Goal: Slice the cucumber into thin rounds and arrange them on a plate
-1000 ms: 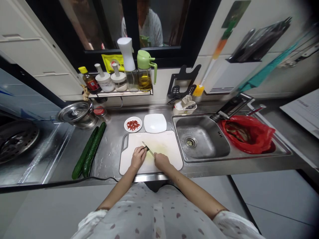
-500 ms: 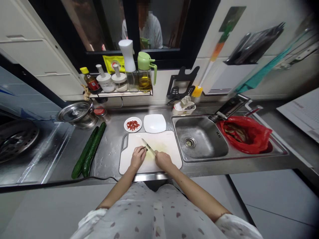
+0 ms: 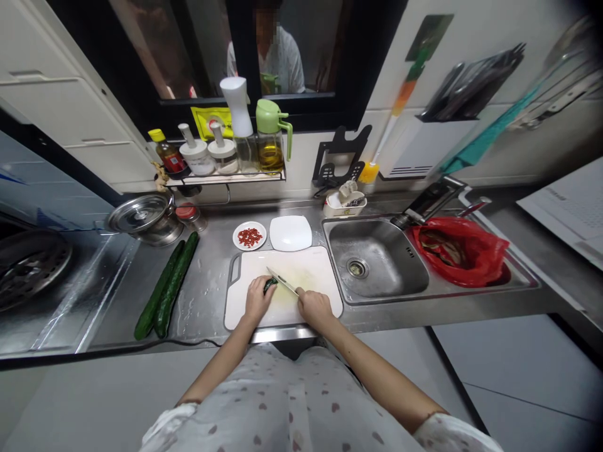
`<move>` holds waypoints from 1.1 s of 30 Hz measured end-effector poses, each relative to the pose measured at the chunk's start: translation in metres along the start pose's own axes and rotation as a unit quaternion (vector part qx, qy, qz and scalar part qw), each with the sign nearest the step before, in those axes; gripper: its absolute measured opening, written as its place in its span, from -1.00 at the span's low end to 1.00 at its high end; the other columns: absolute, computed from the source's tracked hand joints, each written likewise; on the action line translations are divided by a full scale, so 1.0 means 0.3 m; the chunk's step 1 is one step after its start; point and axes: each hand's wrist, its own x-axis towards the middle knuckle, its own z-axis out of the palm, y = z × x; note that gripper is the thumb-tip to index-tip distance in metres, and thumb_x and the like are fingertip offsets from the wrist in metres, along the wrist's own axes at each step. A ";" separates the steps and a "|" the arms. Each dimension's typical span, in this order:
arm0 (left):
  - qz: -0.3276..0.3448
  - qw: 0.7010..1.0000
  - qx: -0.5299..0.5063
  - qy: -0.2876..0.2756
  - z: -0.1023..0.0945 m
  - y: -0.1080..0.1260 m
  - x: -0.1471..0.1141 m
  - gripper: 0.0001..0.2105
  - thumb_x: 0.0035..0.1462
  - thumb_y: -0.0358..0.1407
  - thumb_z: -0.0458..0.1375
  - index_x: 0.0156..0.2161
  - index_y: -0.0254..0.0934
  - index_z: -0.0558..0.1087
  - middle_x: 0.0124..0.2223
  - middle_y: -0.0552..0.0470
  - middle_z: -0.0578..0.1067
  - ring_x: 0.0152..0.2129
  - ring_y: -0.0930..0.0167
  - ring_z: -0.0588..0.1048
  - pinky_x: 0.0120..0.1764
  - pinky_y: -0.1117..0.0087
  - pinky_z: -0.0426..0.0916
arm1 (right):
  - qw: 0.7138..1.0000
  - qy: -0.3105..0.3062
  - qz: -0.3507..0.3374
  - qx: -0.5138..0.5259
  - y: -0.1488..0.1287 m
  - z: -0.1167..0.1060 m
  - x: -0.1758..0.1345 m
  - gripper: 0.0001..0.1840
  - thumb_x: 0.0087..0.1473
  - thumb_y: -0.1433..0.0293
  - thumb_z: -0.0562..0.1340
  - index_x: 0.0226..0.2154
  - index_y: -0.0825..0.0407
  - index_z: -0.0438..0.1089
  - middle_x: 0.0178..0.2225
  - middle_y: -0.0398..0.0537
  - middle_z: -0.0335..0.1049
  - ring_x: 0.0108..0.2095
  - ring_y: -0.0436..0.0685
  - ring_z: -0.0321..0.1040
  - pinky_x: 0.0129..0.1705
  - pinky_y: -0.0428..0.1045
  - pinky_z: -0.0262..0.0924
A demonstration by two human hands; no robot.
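Observation:
On the white cutting board (image 3: 239,309), my left hand (image 3: 255,299) has its fingers curled around a short dark green piece of cucumber (image 3: 270,284), mostly covered by the fingers. My right hand (image 3: 315,309) is closed around the handle of a small knife (image 3: 285,282). The blade slants up and left, its tip close beside the cucumber piece; whether it touches cannot be made out. Pale yellow-green wetness marks the board's middle. Behind the board stand a round plate (image 3: 237,236) with chopped red bits and a white square dish (image 3: 291,233).
Two long cucumbers (image 3: 175,279) lie on the steel counter at the left, near a lidded pot (image 3: 157,231) and a red-lidded jar (image 3: 188,212). To the right is the sink (image 3: 391,276), with a red plastic bag (image 3: 475,254). A condiment rack (image 3: 254,178) hangs behind.
The knife has moved slightly right, and more of the green piece shows between it and my left fingers. My right hand has shifted a little right and down. The view has shifted slightly.

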 end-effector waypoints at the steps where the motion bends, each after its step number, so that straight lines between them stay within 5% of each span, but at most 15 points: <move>1: -0.012 1.000 -0.001 0.003 -0.005 -0.001 -0.005 -0.78 0.19 -0.21 0.03 -0.10 -0.23 0.37 -0.15 -0.04 0.46 -0.17 0.34 0.40 -0.07 0.26 0.29 | 1.000 0.006 0.001 0.000 0.006 0.001 -0.005 -0.68 0.18 0.39 -0.06 -0.05 -0.01 0.25 -0.26 0.05 0.44 -0.21 0.13 0.38 -0.24 -0.03 0.08; 9: -0.121 0.983 -0.013 0.136 -0.069 0.018 0.005 -0.74 0.23 -0.22 -0.07 -0.04 -0.25 0.32 -0.08 -0.11 0.39 -0.06 0.31 0.34 0.02 0.22 0.22 | 0.998 0.062 -0.011 -0.031 0.045 0.030 -0.009 -0.53 0.13 0.31 0.08 0.11 -0.01 0.14 -0.17 0.08 0.40 -0.17 0.15 0.33 -0.18 -0.01 0.04; 23: -0.039 0.989 0.068 -0.123 -0.106 0.153 0.131 -0.67 0.08 -0.06 0.11 -0.08 -0.11 0.46 0.02 -0.04 0.37 0.01 0.24 0.26 0.11 0.10 0.06 | 0.992 0.098 -0.047 -0.064 0.073 0.054 -0.004 -0.48 0.12 0.26 0.12 0.14 -0.01 0.12 -0.17 0.09 0.39 -0.17 0.18 0.32 -0.17 0.01 0.02; 33: -0.032 0.989 0.028 -0.139 -0.074 0.185 0.149 -0.80 0.03 -0.22 0.18 -0.19 -0.11 0.48 -0.10 0.00 0.43 -0.07 0.28 0.32 0.10 0.13 0.04 | 0.993 0.083 -0.046 -0.064 0.100 0.050 -0.023 -0.47 0.13 0.25 0.12 0.15 -0.03 0.12 -0.15 0.07 0.40 -0.15 0.16 0.32 -0.16 -0.01 0.02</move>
